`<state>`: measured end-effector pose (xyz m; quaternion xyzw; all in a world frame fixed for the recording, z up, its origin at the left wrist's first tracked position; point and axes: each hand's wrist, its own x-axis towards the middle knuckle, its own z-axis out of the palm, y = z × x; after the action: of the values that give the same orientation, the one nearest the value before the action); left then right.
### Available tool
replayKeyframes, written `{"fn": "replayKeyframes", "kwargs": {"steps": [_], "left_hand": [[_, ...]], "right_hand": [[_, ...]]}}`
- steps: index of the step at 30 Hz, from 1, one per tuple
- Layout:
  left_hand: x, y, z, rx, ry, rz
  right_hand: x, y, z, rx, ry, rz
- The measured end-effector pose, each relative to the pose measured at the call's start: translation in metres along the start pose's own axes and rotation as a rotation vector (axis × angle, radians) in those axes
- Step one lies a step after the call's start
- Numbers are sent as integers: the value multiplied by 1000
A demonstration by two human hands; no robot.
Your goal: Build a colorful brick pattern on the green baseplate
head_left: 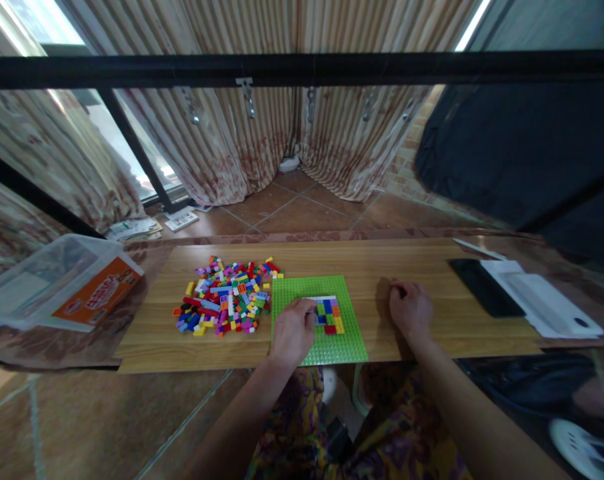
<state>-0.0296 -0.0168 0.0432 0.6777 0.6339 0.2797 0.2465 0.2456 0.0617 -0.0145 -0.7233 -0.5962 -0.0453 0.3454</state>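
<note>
My left hand (293, 328) is over the left side of a green studded baseplate (349, 333). Its fingers are pinched together at the edge of a patch of coloured bricks (329, 317) fixed on the plate. Whatever lies between the fingertips is hidden by the hand. The patch shows blue, green, yellow, orange, red and white bricks. To the right of the plate, my right hand (412, 310) rests on the wooden table with its fingers curled in, and no brick shows in it.
A pile of loose bricks (227, 300) covers the table's left part. Left of the table stands a clear plastic box (82, 267) with an orange label. A black tablet-like slab (485, 287) and a white tray-like object (552, 300) lie at the right end. A black bar (302, 70) crosses beyond the table.
</note>
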Motion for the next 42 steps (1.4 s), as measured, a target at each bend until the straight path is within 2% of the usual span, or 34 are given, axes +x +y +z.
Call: {"fn": "replayKeyframes", "kwargs": {"steps": [6, 9, 21, 28, 36, 42], "left_hand": [[-2, 1, 3, 152, -47, 166], [-2, 3, 3, 256, -83, 206], [-4, 18, -1, 514, -205, 206], [-6, 27, 1, 585, -211, 241], [-15, 17, 3, 466, -137, 217], [-24, -1, 4, 229, 53, 167]], "right_hand": [[0, 0, -1, -1, -11, -7], [0, -1, -1, -6, -17, 0], [-1, -1, -1, -2, -10, 7], [-2, 0, 0, -14, -15, -1], [-1, 2, 1, -15, -16, -27], [-2, 1, 1, -6, -24, -26]]}}
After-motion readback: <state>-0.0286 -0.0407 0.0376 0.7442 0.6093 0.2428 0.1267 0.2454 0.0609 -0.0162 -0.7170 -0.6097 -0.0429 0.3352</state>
